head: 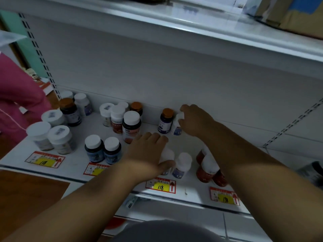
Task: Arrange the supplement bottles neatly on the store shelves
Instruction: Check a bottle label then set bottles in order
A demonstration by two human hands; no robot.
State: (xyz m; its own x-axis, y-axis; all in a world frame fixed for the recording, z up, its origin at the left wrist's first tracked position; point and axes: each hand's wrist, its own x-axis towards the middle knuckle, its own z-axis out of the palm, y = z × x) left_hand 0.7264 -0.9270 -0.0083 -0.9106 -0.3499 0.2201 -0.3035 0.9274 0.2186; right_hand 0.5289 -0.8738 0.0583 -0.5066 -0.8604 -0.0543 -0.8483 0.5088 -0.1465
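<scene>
Mid-sort: left hand (148,152) gripped a white-capped bottle (167,154) near the shelf (192,191) front; right hand (194,120) gripped a far white bottle (178,125). Next: align rows.

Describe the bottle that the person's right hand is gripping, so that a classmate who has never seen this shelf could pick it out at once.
Start at the white shelf with yellow price tags and go to its back wall. There the right hand grips a small white bottle with a white cap and bluish label. Its neighbour on the left, a dark bottle, has an orange cap instead.
</scene>
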